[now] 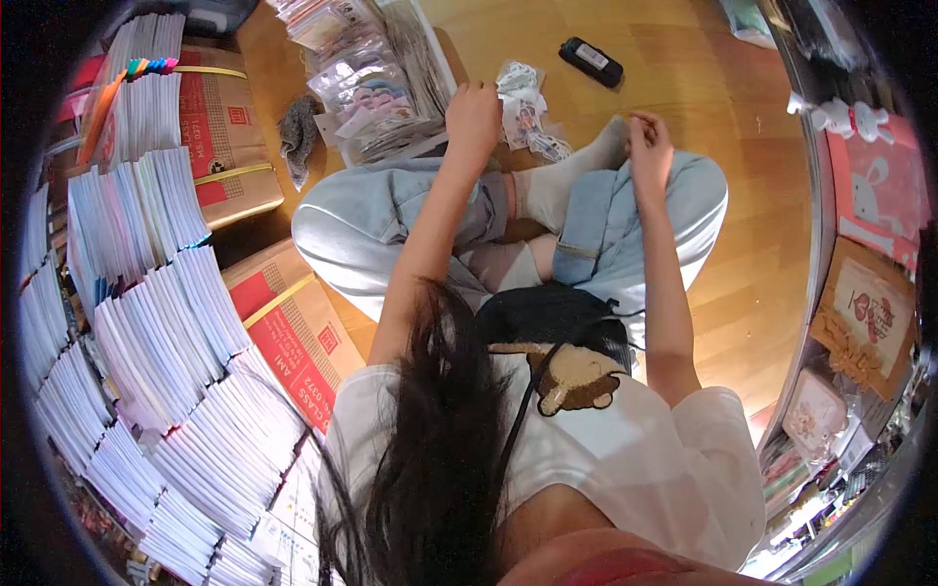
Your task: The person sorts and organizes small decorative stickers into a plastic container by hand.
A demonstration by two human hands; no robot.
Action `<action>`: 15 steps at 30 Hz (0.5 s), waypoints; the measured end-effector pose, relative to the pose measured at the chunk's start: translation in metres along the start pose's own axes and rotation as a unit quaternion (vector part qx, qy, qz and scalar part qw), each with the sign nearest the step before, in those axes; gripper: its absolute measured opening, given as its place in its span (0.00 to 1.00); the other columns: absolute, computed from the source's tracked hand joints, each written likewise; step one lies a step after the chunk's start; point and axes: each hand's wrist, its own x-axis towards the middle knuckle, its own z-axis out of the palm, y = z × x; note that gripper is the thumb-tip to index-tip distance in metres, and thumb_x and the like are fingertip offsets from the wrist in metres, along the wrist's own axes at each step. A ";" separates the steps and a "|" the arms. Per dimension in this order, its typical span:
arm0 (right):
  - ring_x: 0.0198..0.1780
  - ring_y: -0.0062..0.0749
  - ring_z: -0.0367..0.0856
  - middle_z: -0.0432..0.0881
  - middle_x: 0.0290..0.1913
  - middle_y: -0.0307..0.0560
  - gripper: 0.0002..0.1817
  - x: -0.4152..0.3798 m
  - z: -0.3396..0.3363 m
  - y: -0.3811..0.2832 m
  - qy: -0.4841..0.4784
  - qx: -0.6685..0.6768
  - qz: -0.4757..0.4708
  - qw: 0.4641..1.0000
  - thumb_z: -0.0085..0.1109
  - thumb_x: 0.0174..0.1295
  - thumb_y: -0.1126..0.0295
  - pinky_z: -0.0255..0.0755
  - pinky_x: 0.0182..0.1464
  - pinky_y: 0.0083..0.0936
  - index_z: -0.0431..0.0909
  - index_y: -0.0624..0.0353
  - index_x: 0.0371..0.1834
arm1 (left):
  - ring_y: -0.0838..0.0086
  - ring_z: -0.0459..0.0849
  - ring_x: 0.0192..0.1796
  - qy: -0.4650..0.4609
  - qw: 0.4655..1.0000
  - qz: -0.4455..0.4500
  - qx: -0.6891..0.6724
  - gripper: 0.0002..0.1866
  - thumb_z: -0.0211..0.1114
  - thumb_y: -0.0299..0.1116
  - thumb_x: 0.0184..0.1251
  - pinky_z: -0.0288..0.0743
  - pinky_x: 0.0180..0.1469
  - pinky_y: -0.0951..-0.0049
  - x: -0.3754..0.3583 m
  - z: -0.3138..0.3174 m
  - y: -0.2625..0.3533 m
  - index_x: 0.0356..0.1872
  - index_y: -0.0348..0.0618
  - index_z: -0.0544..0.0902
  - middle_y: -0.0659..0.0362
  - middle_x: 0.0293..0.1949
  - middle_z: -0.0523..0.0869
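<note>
My left hand (473,119) is closed, with its fingers curled, beside the right edge of a white box (442,47) filled with clear packets (363,83). Whatever it may hold is hidden. To its right on the floor lie small plastic packets (520,107) with white contents and printed cards. My right hand (650,156) hovers above my right knee, near the toe of a white sock (576,174). Its fingers are loosely bent and apart, and I see nothing in them.
A black device with a white label (591,62) lies on the wooden floor (684,73). Tall stacks of booklets (186,332) and brown cartons (230,137) line the left. A grey cloth (297,140) lies by the box. Packaged goods with a pink bunny bag (874,186) stand at right.
</note>
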 end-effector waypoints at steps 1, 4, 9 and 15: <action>0.29 0.21 0.78 0.82 0.29 0.41 0.09 0.000 0.007 0.006 0.002 -0.014 -0.014 1.000 0.58 0.61 0.68 0.72 0.33 0.22 0.79 0.61 0.39 | 0.54 0.81 0.41 -0.009 1.000 -0.009 0.011 0.12 0.65 0.36 0.56 0.76 0.44 0.58 -0.004 -0.001 0.007 0.37 0.39 0.83 0.49 0.37 0.83; 0.28 0.25 0.80 0.83 0.27 0.46 0.08 -0.012 0.016 -0.008 -0.003 -0.084 -0.068 0.994 0.58 0.60 0.67 0.74 0.34 0.24 0.81 0.58 0.38 | 0.54 0.82 0.39 -0.054 0.994 -0.050 0.079 0.17 0.66 0.43 0.56 0.77 0.41 0.59 -0.012 0.006 0.028 0.34 0.36 0.82 0.48 0.35 0.83; 0.26 0.31 0.81 0.82 0.25 0.46 0.08 -0.013 0.015 -0.004 -0.023 -0.100 -0.087 0.991 0.58 0.60 0.64 0.74 0.34 0.27 0.80 0.56 0.37 | 0.55 0.84 0.41 -0.064 0.981 -0.159 0.086 0.25 0.68 0.51 0.54 0.79 0.38 0.61 -0.022 0.059 0.038 0.35 0.33 0.80 0.49 0.34 0.84; 0.29 0.34 0.82 0.82 0.26 0.45 0.08 -0.013 0.015 0.001 -0.031 -0.095 -0.114 0.988 0.58 0.60 0.65 0.74 0.36 0.29 0.79 0.55 0.37 | 0.50 0.83 0.39 0.036 0.991 -0.132 -0.013 0.18 0.68 0.42 0.56 0.76 0.39 0.56 -0.020 0.017 0.044 0.37 0.35 0.78 0.45 0.35 0.82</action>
